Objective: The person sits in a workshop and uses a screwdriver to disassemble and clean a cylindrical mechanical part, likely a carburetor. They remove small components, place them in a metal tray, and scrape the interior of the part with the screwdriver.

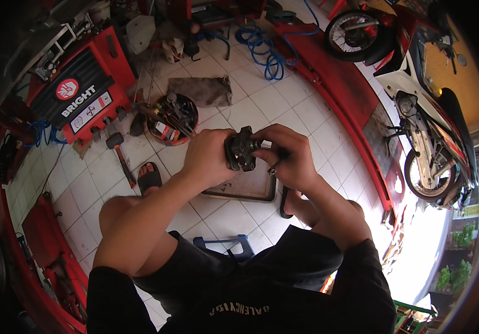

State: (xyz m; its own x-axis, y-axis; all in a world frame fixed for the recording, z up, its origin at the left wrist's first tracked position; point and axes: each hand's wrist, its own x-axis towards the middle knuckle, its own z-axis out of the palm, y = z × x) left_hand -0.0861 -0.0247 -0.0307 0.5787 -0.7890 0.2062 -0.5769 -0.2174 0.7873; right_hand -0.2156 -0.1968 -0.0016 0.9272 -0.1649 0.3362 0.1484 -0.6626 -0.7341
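Over the tray, my left hand (209,153) is wrapped round a dark metal part (243,147) that looks like a brake caliper. My right hand (294,153) is closed at the part's right side, thumb and forefinger pinching a short shiny piece (258,145) that sticks out of it. A thin dark piece (276,165) shows at the curled lower fingers of that hand; its kind cannot be made out. Below both hands lies a shallow rectangular tray (267,196) with a dark rim, partly hidden by my hands and arms.
A round red tub (194,135) of tools stands ahead to the left, near a mallet (119,150) and a dirty cloth (200,92). A red machine (86,89) is at left. Blue hose (273,67) coils beside a red lift ramp (339,100); a motorbike (423,128) stands right.
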